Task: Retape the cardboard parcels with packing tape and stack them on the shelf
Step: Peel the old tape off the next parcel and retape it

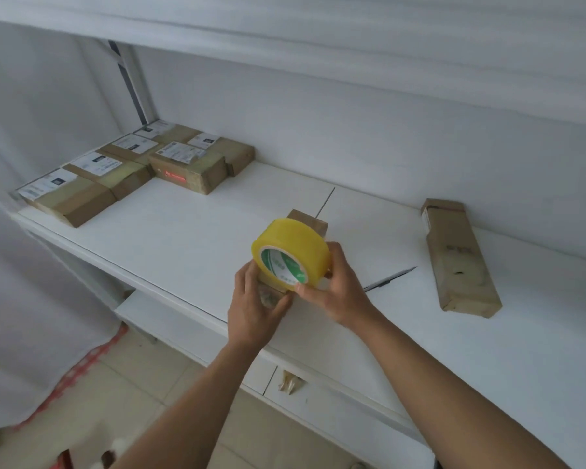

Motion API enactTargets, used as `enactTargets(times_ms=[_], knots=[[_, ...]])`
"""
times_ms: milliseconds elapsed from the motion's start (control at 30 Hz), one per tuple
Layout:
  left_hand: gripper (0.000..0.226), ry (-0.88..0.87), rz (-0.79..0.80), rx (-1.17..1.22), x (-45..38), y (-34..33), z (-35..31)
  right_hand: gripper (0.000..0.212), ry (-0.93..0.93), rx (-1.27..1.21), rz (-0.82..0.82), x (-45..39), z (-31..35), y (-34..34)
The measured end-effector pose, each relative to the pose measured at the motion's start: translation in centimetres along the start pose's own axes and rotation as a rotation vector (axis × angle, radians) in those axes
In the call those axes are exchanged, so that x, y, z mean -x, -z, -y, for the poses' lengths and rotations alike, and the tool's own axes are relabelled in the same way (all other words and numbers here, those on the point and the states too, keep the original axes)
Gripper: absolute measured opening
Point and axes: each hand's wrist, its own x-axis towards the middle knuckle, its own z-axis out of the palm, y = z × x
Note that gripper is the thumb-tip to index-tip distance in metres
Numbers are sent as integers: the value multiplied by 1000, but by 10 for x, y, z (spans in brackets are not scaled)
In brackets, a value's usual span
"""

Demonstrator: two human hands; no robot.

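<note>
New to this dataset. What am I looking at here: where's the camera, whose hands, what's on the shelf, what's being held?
There is one picture, from a wide-angle camera worn on a person's head, looking forward and down. No robot: the two bare arms coming in from the bottom belong to the wearer.

The right hand grips a yellow roll of packing tape. The left hand holds the near end of a small cardboard parcel standing on the white shelf; the roll hides most of it, so it seems taping is under way.

Also on the shelf: a group of flat labelled parcels at the far left, a long narrow parcel on the right, and a thin dark tool behind the right hand, too small to identify.
</note>
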Motion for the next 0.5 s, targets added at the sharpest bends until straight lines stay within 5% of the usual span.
enactTargets(times_ms=[200, 500], knots=[[92, 69, -16, -24, -1, -2, 0, 67, -54, -83, -10, -9, -8, -19], [95, 114, -40, 3, -8, -8, -6, 53, -48, -66, -89, -9, -4, 3]])
